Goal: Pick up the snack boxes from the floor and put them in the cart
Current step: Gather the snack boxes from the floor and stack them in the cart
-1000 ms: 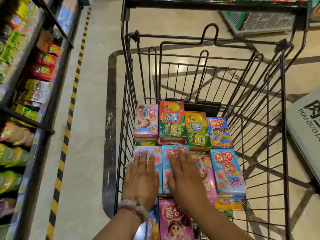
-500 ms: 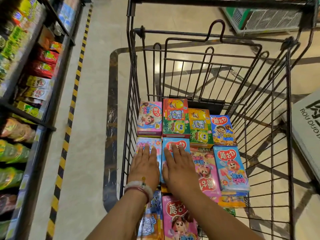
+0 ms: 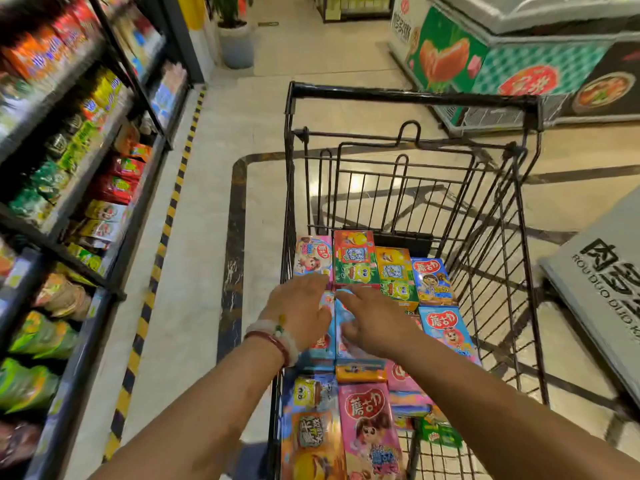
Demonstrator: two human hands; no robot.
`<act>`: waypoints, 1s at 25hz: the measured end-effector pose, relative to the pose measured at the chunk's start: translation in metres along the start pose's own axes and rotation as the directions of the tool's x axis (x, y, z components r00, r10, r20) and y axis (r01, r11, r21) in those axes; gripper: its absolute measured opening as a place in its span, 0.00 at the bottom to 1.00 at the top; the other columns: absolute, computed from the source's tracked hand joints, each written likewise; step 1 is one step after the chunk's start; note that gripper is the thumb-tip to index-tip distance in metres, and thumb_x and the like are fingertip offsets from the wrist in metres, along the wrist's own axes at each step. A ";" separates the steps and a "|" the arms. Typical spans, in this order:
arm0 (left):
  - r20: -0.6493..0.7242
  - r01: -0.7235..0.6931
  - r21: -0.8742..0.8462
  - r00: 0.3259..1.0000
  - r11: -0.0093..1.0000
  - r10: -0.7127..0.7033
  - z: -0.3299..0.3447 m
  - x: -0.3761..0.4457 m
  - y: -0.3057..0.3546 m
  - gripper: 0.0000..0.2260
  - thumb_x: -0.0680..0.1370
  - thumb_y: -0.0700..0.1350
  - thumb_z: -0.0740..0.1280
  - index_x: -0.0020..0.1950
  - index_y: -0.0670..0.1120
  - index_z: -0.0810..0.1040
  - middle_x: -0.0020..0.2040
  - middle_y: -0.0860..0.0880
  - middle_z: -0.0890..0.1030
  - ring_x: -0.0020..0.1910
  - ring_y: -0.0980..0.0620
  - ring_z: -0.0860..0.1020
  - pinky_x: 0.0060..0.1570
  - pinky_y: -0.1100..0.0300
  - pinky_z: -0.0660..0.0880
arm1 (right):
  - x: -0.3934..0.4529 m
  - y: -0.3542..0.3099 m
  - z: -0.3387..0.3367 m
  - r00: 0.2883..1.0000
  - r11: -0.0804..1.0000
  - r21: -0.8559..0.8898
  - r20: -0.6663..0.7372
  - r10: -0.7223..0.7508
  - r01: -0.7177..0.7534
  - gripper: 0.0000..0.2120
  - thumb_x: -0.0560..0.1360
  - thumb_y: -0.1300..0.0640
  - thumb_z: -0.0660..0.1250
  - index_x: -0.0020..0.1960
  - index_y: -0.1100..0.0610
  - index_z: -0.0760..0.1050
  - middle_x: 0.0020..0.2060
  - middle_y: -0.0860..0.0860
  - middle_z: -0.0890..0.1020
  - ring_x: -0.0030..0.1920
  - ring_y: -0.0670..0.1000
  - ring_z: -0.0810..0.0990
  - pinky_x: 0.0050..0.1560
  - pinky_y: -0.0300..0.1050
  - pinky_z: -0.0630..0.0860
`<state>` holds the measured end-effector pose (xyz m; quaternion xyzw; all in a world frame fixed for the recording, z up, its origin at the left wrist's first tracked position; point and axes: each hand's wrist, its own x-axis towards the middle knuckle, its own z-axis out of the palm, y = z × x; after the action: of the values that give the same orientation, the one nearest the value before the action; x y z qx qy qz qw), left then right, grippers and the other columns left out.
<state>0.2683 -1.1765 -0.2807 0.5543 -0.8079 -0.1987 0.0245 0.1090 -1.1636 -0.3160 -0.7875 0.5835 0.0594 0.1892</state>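
A black wire shopping cart (image 3: 408, 98) stands in front of me, its bottom covered with several colourful snack boxes. A red and green box (image 3: 353, 258) and a blue box (image 3: 433, 280) lie at the far end, a pink box (image 3: 367, 420) nearest me. My left hand (image 3: 298, 303), with bracelets at the wrist, and my right hand (image 3: 374, 320) are over the middle boxes inside the cart, fingers straight and spread, holding nothing. Whether they still touch the light blue boxes (image 3: 341, 317) beneath them is unclear.
Shelves (image 3: 69, 188) full of snack bags run along the left, edged by a yellow and black floor stripe (image 3: 162, 237). A chest freezer (image 3: 519, 64) stands beyond the cart. A grey printed carton (image 3: 602, 292) sits to the right. A potted plant (image 3: 235, 39) is at the aisle's far end.
The camera has tilted up, showing more of the aisle. Both hands, flat on the middle boxes before, have spread slightly apart and look lifted; the boxes have not moved.
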 end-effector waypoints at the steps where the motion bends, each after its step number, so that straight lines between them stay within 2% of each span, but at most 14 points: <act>1: -0.051 -0.043 0.061 0.998 0.997 0.046 -0.020 -0.011 -0.001 0.27 0.76 0.55 0.59 0.74 0.49 0.63 0.71 0.49 0.68 0.69 0.49 0.66 0.66 0.58 0.61 | -0.011 -0.007 -0.017 0.999 0.999 -0.008 -0.002 -0.039 0.039 0.31 0.77 0.43 0.56 0.77 0.51 0.55 0.76 0.54 0.57 0.75 0.54 0.58 0.71 0.46 0.58; 3: -0.155 -0.109 0.133 0.979 0.985 0.129 -0.062 -0.036 0.001 0.32 0.70 0.63 0.56 0.72 0.52 0.66 0.68 0.50 0.72 0.67 0.49 0.69 0.65 0.56 0.62 | -0.038 -0.021 -0.058 0.993 0.993 -0.074 -0.061 -0.101 0.097 0.30 0.79 0.45 0.59 0.78 0.50 0.53 0.77 0.53 0.55 0.75 0.53 0.55 0.72 0.44 0.56; 5: -0.232 -0.159 0.184 0.952 0.970 0.200 -0.104 -0.065 0.004 0.38 0.65 0.69 0.51 0.71 0.51 0.68 0.68 0.50 0.73 0.68 0.49 0.69 0.66 0.54 0.62 | -0.071 -0.041 -0.105 0.977 0.978 -0.172 -0.155 -0.145 0.118 0.31 0.79 0.42 0.57 0.78 0.50 0.52 0.77 0.53 0.55 0.75 0.52 0.55 0.72 0.45 0.56; 7: -0.211 -0.141 0.261 0.957 0.955 0.199 -0.140 -0.095 0.006 0.46 0.60 0.72 0.44 0.75 0.53 0.61 0.74 0.51 0.64 0.73 0.51 0.61 0.70 0.55 0.57 | -0.104 -0.063 -0.145 0.957 0.955 -0.272 -0.224 -0.182 0.118 0.36 0.75 0.32 0.48 0.78 0.49 0.51 0.77 0.53 0.56 0.74 0.53 0.58 0.71 0.46 0.58; 9: -0.231 -0.101 0.329 0.956 0.939 0.183 -0.166 -0.126 0.007 0.49 0.58 0.73 0.41 0.76 0.55 0.55 0.77 0.52 0.58 0.75 0.53 0.56 0.71 0.56 0.54 | -0.138 -0.085 -0.173 0.943 0.931 -0.353 -0.270 -0.196 0.092 0.47 0.64 0.27 0.33 0.78 0.47 0.50 0.77 0.53 0.56 0.74 0.54 0.58 0.71 0.48 0.59; 12: -0.265 -0.043 0.361 0.953 0.931 0.146 -0.189 -0.179 0.015 0.48 0.58 0.74 0.37 0.76 0.58 0.51 0.78 0.54 0.53 0.76 0.53 0.52 0.73 0.55 0.50 | -0.181 -0.108 -0.192 0.917 0.895 -0.439 -0.316 -0.243 0.086 0.53 0.59 0.23 0.25 0.78 0.46 0.48 0.77 0.52 0.54 0.75 0.54 0.55 0.72 0.50 0.54; 14: -0.290 -0.007 0.377 0.949 0.926 0.125 -0.195 -0.215 0.024 0.50 0.57 0.77 0.34 0.77 0.58 0.51 0.78 0.55 0.52 0.76 0.54 0.51 0.72 0.55 0.50 | -0.201 -0.120 -0.192 0.879 0.893 -0.436 -0.378 -0.292 0.109 0.53 0.60 0.25 0.22 0.77 0.46 0.52 0.76 0.52 0.58 0.74 0.55 0.57 0.71 0.51 0.54; 17: -0.350 0.061 0.386 0.933 0.920 0.085 -0.193 -0.267 0.042 0.48 0.59 0.75 0.35 0.76 0.57 0.53 0.77 0.53 0.55 0.75 0.53 0.54 0.71 0.56 0.52 | -0.226 -0.137 -0.186 0.838 0.907 -0.384 -0.425 -0.342 0.174 0.50 0.65 0.26 0.24 0.76 0.46 0.58 0.72 0.53 0.66 0.70 0.56 0.65 0.69 0.53 0.60; 20: -0.383 0.147 0.382 0.924 0.912 0.012 -0.176 -0.310 0.057 0.51 0.58 0.79 0.31 0.77 0.57 0.52 0.77 0.53 0.55 0.75 0.53 0.54 0.71 0.54 0.52 | -0.254 -0.146 -0.176 0.774 0.888 -0.388 -0.473 -0.421 0.247 0.39 0.76 0.31 0.35 0.68 0.50 0.71 0.60 0.54 0.79 0.58 0.57 0.78 0.57 0.53 0.74; 23: -0.401 0.258 0.320 0.909 0.912 -0.116 -0.154 -0.347 0.074 0.53 0.55 0.78 0.25 0.77 0.59 0.50 0.78 0.55 0.52 0.76 0.54 0.50 0.72 0.54 0.49 | -0.281 -0.147 -0.164 0.784 0.876 -0.350 -0.413 -0.463 0.333 0.41 0.74 0.29 0.34 0.71 0.49 0.69 0.64 0.55 0.76 0.64 0.57 0.74 0.63 0.53 0.69; 25: -0.424 0.324 0.288 0.887 0.901 -0.183 -0.139 -0.374 0.089 0.53 0.56 0.78 0.25 0.77 0.59 0.49 0.78 0.56 0.51 0.76 0.54 0.49 0.72 0.56 0.49 | -0.297 -0.149 -0.154 0.732 0.825 -0.386 -0.399 -0.553 0.413 0.41 0.71 0.28 0.34 0.74 0.46 0.63 0.70 0.54 0.70 0.70 0.56 0.67 0.69 0.52 0.61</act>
<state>0.3693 -0.8519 -0.0543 0.6799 -0.7285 0.0604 0.0576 0.1367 -0.9167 -0.0470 -0.9189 0.3708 -0.1165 -0.0674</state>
